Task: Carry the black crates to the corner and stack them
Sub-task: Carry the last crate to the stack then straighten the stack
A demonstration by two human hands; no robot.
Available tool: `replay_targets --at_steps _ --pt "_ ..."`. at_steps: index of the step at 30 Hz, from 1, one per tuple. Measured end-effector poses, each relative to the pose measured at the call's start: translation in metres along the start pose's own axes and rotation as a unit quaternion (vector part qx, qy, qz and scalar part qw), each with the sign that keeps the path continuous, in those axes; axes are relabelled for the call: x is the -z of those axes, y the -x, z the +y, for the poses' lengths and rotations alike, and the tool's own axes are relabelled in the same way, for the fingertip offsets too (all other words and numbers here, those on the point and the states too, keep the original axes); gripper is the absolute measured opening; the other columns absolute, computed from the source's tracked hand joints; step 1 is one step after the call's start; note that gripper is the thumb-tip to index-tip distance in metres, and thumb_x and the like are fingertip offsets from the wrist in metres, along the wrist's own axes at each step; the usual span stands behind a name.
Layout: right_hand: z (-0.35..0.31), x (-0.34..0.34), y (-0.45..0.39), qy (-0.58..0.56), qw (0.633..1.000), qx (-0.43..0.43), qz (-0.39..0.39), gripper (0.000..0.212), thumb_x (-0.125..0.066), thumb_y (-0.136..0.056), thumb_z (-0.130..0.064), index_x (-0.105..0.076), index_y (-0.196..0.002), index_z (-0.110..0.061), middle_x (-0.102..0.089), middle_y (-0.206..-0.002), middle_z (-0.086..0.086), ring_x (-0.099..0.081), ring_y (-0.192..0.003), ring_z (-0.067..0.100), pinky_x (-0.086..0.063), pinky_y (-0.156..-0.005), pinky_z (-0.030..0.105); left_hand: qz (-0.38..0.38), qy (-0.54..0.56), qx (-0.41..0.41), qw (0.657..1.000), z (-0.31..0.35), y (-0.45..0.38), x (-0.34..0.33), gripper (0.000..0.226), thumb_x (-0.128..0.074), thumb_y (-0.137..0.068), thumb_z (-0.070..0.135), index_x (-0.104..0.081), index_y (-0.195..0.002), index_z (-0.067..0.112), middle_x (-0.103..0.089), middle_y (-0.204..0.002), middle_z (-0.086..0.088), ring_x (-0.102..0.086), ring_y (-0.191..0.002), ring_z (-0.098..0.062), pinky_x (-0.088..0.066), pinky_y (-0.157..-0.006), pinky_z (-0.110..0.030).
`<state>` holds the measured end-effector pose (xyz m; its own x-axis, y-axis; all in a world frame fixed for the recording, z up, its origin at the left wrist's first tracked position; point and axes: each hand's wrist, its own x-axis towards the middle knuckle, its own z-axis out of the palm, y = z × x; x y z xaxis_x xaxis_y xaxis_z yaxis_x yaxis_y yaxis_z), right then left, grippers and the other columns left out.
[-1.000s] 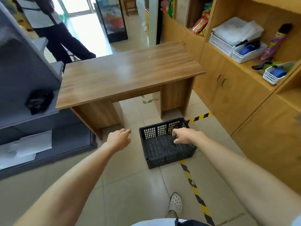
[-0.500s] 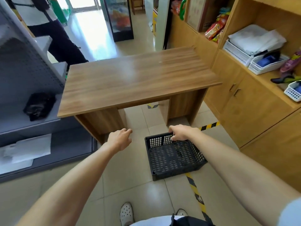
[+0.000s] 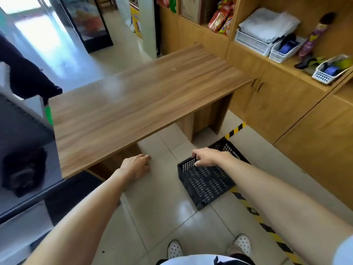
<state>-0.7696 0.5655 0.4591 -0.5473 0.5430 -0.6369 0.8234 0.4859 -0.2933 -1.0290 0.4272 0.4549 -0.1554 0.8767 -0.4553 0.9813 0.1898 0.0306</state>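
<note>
1 black crate [image 3: 207, 181], right hand [image 3: 207, 156] gripping its rim.

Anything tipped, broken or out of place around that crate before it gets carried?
Nothing damaged or spilled. The black crate is empty and sits askew across the striped floor tape; only the right hand grips its rim, the left hand is free.
</note>
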Motion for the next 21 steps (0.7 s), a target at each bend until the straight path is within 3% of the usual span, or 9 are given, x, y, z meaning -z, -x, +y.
replay_targets --at_steps 7,15,21 --pt "0.027 -0.008 0.006 -0.029 0.996 -0.074 -0.028 0.038 -0.055 -0.094 -0.034 -0.049 -0.13 -0.025 -0.054 -0.131 0.006 -0.056 -0.112 0.026 -0.048 -0.096 0.045 -0.035 -0.038 -0.096 0.994 0.026 -0.052 0.001 0.047 -0.044 -0.098 0.033 -0.039 -0.145 0.03 -0.047 -0.145 -0.001 -0.052 -0.128 -0.026 -0.051 -0.094 -0.041" --pt "0.115 -0.006 -0.008 -0.033 0.978 -0.179 -0.104 0.035 -0.053 -0.094 -0.034 -0.05 -0.127 -0.023 -0.052 -0.13 0.004 -0.054 -0.113 0.026 -0.047 -0.097 0.046 -0.039 -0.099 -0.191 0.976 0.096 -0.134 0.031 0.044 -0.04 -0.101 0.037 -0.038 -0.144 0.029 -0.049 -0.143 -0.001 -0.055 -0.125 -0.025 -0.052 -0.092 -0.041" --pt "0.143 0.042 -0.039 -0.081 0.984 -0.153 -0.048 0.028 -0.05 -0.094 -0.037 -0.053 -0.119 -0.026 -0.056 -0.125 0.003 -0.057 -0.106 0.025 -0.049 -0.094 0.048 -0.018 -0.134 -0.206 0.969 0.127 -0.19 0.079 0.044 -0.039 -0.102 0.037 -0.036 -0.145 0.029 -0.049 -0.143 -0.003 -0.056 -0.123 -0.025 -0.053 -0.088 -0.039"
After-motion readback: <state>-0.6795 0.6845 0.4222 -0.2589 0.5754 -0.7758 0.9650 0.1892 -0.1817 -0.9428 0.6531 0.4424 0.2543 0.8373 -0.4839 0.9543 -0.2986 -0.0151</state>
